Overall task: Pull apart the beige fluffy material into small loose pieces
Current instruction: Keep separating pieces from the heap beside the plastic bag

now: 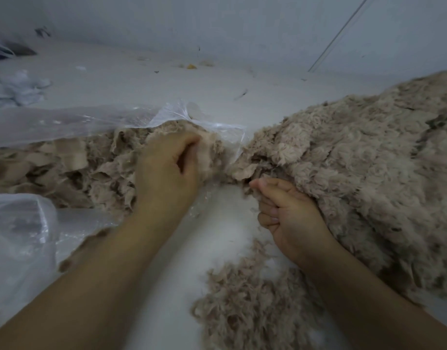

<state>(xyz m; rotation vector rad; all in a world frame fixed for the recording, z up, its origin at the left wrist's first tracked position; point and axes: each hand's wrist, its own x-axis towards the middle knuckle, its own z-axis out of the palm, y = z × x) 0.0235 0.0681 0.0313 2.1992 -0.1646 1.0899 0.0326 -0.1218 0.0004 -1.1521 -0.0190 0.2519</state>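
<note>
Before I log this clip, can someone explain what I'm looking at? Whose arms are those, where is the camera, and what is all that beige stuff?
The one picture comes from a camera worn on a person's head, looking down at their own bare arms. The left hand grips fluff lying in a clear plastic bag. The right hand has its fingers curled at the edge of a big fluffy pile; whether it holds anything is unclear. Loose pieces lie on the white surface between the arms.
</note>
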